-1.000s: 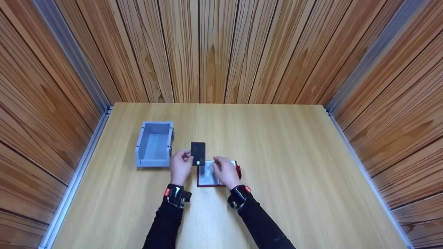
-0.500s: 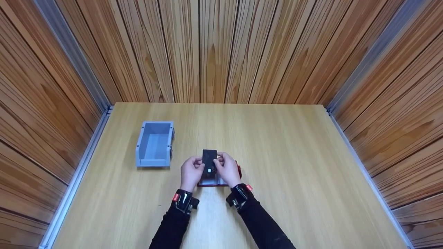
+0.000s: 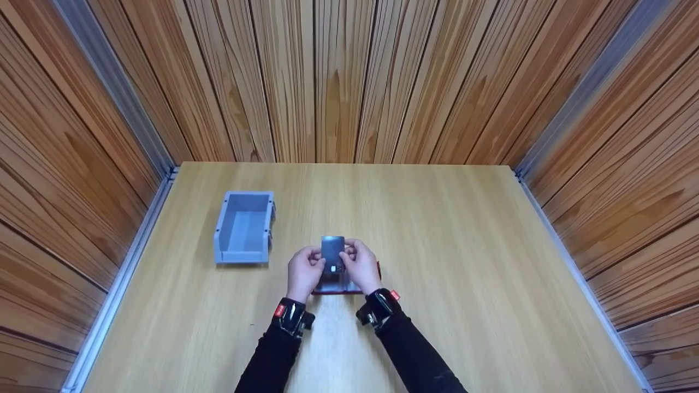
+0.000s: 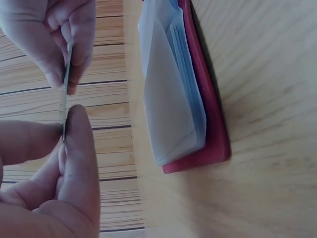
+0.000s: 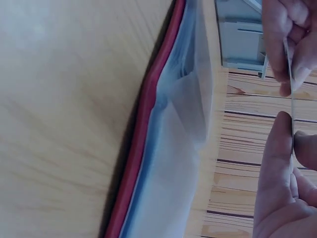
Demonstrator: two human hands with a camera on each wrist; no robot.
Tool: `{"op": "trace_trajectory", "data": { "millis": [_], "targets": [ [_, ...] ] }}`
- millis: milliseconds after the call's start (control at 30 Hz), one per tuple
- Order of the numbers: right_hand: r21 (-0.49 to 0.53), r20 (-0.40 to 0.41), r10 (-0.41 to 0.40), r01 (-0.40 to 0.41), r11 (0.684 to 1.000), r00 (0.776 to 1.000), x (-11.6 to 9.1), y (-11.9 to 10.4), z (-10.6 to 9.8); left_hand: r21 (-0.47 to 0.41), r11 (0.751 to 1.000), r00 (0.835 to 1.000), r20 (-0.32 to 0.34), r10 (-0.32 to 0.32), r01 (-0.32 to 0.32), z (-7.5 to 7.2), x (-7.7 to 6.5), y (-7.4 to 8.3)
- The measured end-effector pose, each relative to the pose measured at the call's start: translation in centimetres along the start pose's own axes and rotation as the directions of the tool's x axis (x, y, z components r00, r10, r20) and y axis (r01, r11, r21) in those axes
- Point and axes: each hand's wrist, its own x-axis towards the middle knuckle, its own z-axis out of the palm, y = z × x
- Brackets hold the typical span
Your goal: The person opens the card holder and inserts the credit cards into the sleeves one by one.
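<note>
A dark card with a small pale square near its lower end is held upright between both hands. My left hand pinches its left edge between thumb and fingers. On the opposite edge, my right hand pinches it likewise. From the left wrist the card shows edge-on, a thin strip between the two sets of fingertips. Beneath the hands a red card holder lies open on the table, its clear plastic sleeves fanned and partly lifted. In the head view, hands and card cover much of it.
A grey-blue plastic bin stands on the table left of the hands, behind them. The light wooden table is enclosed by plank walls at the back and both sides.
My left hand has brought the card rightward over the card holder, and my right hand has taken its right edge. Since half a second ago the card's face has tilted and catches light.
</note>
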Motion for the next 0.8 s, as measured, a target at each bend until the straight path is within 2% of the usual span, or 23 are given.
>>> {"op": "trace_trajectory", "data": {
  "millis": [133, 267, 333, 533, 633, 800],
  "targets": [
    [0.026, -0.045, -0.010, 0.011, 1.000, 0.999, 0.1, 0.0, -0.4, 0.042, 0.999, 1.000, -0.001, 0.017, -0.017, -0.3, 0.1, -0.4],
    [0.003, -0.096, -0.027, 0.028, 1.000, 0.995, 0.4, 0.3, -1.0, 0.133, 0.990, 0.998, -0.010, 0.057, -0.056, -0.6, 0.3, -1.0],
    [-0.017, -0.109, -0.015, 0.013, 1.000, 0.994, 0.5, 0.6, -1.2, 0.203, 0.977, 0.998, 0.002, 0.068, -0.067, -0.7, 0.3, -1.3],
    [-0.078, -0.132, 0.020, -0.030, 0.996, 0.991, 0.8, 1.8, -1.6, 0.389, 0.917, 0.996, 0.054, 0.071, -0.086, -0.7, -0.1, -2.1],
    [-0.113, -0.148, 0.032, -0.050, 0.992, 0.988, 0.8, 2.2, -1.7, 0.433, 0.897, 0.994, 0.089, 0.058, -0.091, -0.7, -0.1, -2.3],
    [-0.155, -0.152, 0.054, -0.078, 0.985, 0.987, 0.7, 2.3, -1.8, 0.474, 0.878, 0.990, 0.142, 0.006, -0.073, -0.6, 0.0, -2.6]
  ]
}}
